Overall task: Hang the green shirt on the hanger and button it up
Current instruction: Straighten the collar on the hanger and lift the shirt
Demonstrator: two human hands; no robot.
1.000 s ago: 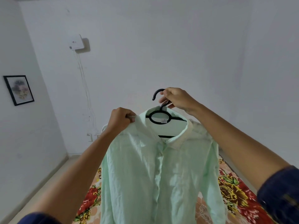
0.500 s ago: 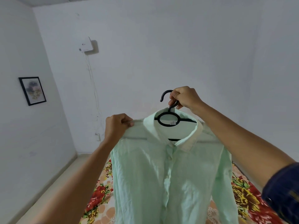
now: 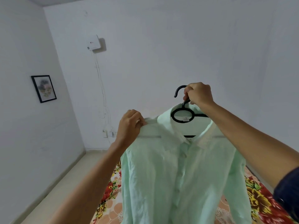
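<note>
While my right hand (image 3: pixel 198 95) grips the hanger (image 3: pixel 182 116), my left hand (image 3: pixel 131 125) pinches the shirt (image 3: pixel 178 175) shoulder; buttons run straight down, between them.

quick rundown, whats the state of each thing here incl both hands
pale green button-up shirt: draped on the hanger, front closed, held in the air
black plastic hanger: inside the shirt, hook free
left hand: pinching the shirt's shoulder
right hand: gripping the hanger neck below the hook
floral bedsheet: spread flat under the shirt
</note>
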